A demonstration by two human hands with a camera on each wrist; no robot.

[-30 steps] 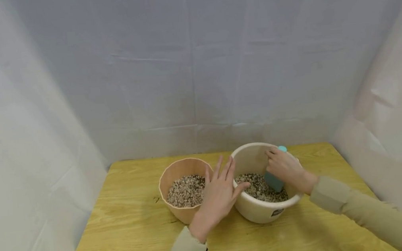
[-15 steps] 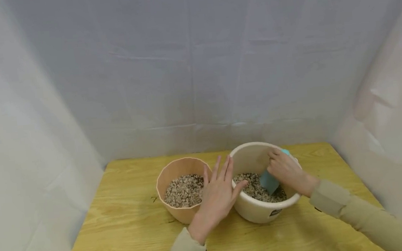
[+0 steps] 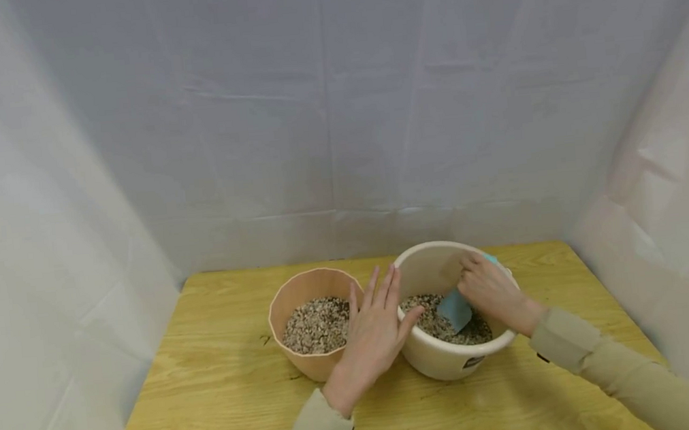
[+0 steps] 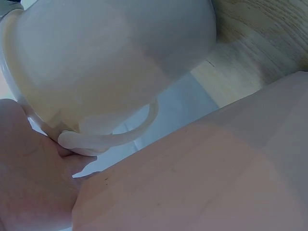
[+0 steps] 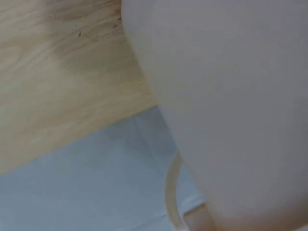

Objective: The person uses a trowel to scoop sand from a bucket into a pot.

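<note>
Right hand [image 3: 491,292] curled round the handle of a teal scoop [image 3: 455,310], grip clamped on it; the blade sits tilted on the gravel [image 3: 434,320] inside the cream bowl [image 3: 450,363], right of the bowl's centre. Left hand [image 3: 375,335] flat, fingers straight and spread, grip apart, holding nothing; thumb rests on the cream bowl's rim at 9 o'clock, palm over the gap between the two bowls. Tan bowl [image 3: 308,365] just beside the cream one, at its 9 o'clock, also part full of gravel. Left wrist view: cream bowl's [image 4: 110,62] outer wall close up, palm near its base rim. Both bowls stand on a wooden desk [image 3: 224,389], toward its 12 o'clock edge. Beige sleeves [image 3: 583,344] on both arms. White sheeting [image 3: 335,106] behind and on both sides.
</note>
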